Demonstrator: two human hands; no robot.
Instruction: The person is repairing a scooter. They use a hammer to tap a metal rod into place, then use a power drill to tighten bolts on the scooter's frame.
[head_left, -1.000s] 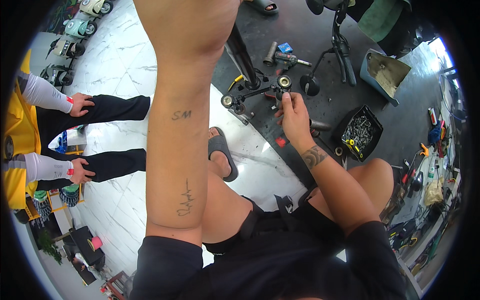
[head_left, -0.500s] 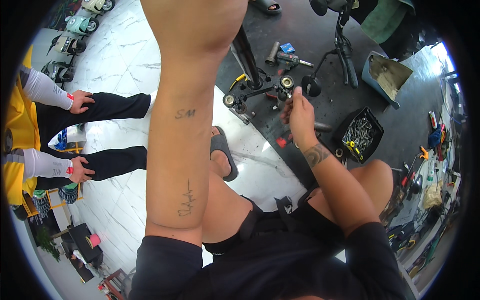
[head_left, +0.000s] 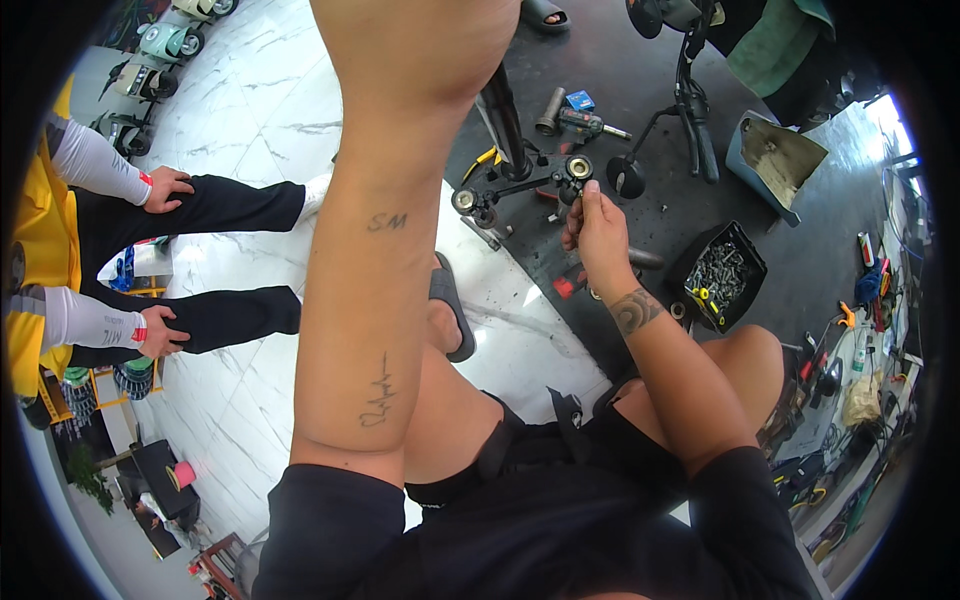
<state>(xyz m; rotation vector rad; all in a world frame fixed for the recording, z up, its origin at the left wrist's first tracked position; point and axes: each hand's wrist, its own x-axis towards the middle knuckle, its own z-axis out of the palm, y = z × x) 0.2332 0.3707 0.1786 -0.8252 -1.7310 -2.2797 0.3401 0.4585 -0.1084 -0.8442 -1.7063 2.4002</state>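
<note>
Close before me, my left arm reaches up past the top edge. Only the heel of my left hand [head_left: 415, 45] shows and its fingers are out of sight. My right hand [head_left: 603, 238] is at the right end of a black steering clamp [head_left: 522, 184], thumb and fingers closed together. What they pinch is too small or hidden to make out. The clamp has a round brass-coloured ring [head_left: 578, 168] at its right end and another ring [head_left: 465, 201] at its left. A black tube [head_left: 505, 125] rises from its middle.
A power tool [head_left: 590, 123] lies on the dark mat beyond the clamp. To the right are a black bin of bolts [head_left: 722, 272], a blue-grey box [head_left: 775, 160] and handlebars with a mirror [head_left: 627, 176]. Scattered tools line the far right. A person in yellow [head_left: 45, 250] sits at left.
The view has shifted slightly, so the scene sits a little lower and further right. My right hand stays at the clamp's right end, its fingers slightly more drawn in.
</note>
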